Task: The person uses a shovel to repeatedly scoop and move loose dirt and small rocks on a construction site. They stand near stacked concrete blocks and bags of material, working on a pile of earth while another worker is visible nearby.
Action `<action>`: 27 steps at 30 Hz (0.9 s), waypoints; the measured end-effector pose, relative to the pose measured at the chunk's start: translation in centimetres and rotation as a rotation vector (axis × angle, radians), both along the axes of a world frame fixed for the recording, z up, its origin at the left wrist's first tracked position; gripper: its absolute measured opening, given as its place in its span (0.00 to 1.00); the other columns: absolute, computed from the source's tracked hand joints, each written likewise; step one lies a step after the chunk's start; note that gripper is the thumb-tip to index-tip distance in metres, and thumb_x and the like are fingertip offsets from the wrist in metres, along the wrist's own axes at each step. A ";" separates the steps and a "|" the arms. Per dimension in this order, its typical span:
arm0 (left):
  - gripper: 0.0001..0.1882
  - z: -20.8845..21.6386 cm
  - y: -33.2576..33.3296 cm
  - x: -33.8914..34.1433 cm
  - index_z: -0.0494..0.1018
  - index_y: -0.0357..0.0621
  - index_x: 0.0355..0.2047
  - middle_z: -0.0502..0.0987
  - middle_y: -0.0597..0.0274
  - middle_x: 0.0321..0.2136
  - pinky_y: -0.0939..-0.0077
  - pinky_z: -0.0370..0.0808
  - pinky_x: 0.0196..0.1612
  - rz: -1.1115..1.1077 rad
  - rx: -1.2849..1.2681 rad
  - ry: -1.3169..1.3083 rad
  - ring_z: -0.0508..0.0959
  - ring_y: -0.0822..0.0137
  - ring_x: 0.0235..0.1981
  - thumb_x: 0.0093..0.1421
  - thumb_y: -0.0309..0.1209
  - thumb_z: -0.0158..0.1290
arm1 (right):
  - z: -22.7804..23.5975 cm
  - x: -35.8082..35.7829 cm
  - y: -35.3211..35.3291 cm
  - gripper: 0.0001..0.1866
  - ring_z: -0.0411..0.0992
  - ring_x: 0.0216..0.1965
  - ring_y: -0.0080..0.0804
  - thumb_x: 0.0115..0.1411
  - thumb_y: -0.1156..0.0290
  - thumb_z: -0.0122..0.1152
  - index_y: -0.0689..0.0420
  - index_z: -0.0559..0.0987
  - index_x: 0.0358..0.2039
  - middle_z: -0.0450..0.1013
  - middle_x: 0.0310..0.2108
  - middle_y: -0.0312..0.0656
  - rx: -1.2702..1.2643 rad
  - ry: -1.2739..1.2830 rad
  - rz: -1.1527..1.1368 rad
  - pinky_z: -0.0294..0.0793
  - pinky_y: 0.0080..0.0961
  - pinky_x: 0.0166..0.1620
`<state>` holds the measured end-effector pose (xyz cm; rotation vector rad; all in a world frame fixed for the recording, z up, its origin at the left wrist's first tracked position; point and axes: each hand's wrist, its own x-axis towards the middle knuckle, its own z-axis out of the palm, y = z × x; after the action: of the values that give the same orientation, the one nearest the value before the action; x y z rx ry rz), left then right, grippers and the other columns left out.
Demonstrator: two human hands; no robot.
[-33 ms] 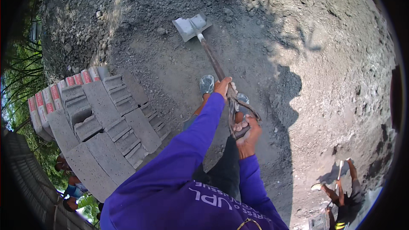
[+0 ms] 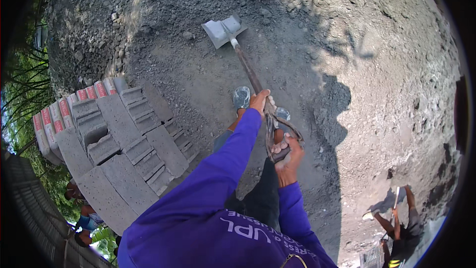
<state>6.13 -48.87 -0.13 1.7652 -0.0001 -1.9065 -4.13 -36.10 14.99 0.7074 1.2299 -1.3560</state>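
Note:
A shovel point(image 2: 248, 64) with a brown shaft stretches away from me, its pale metal blade point(image 2: 223, 31) resting near the gravelly soil. My left hand point(image 2: 259, 101) is closed around the lower shaft, just above where it splits into the handle. Farther back, my right hand point(image 2: 289, 155) is wrapped round the grip of the D-shaped handle point(image 2: 270, 136). Both purple sleeves run in from the lower edge. My feet, in grey-blue footwear point(image 2: 241, 97), stand on either side of the shaft.
Stacked grey concrete blocks point(image 2: 121, 119) stand close at my left, with red-and-white sacks point(image 2: 64, 111) behind them. Loose gravel point(image 2: 89, 34) slopes at the far left. Another person point(image 2: 404, 235) holds a long-handled tool at lower right. More people point(image 2: 84, 223) are at lower left.

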 end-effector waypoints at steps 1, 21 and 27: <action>0.09 0.2 1.1 0.7 0.71 0.46 0.33 0.75 0.62 0.21 0.62 0.78 0.23 0.000 0.053 0.019 0.77 0.63 0.19 0.59 0.35 0.59 | 0.9 0.4 0.4 0.08 0.65 0.14 0.31 0.59 0.71 0.62 0.56 0.73 0.25 0.64 0.14 0.35 0.045 0.014 0.001 0.70 0.35 0.25; 0.13 -6.0 -15.4 -5.8 0.71 0.37 0.31 0.76 0.54 0.22 0.51 0.82 0.27 0.179 0.066 0.112 0.79 0.56 0.20 0.62 0.35 0.57 | -5.1 -8.0 -16.4 0.19 0.63 0.11 0.29 0.58 0.75 0.60 0.64 0.75 0.51 0.64 0.15 0.36 -0.092 0.224 0.199 0.68 0.31 0.18; 0.33 -8.4 -17.9 -1.6 0.66 0.33 0.55 0.72 0.46 0.51 0.38 0.81 0.48 -0.216 0.190 0.133 0.78 0.44 0.49 0.58 0.42 0.64 | -10.6 -10.1 -13.4 0.07 0.64 0.13 0.31 0.56 0.73 0.63 0.63 0.77 0.31 0.65 0.16 0.36 0.337 0.391 0.258 0.69 0.30 0.19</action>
<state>4.49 -66.75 -8.49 1.8182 0.0416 -2.2418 -14.28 -49.48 4.42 0.4995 1.8253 -1.1119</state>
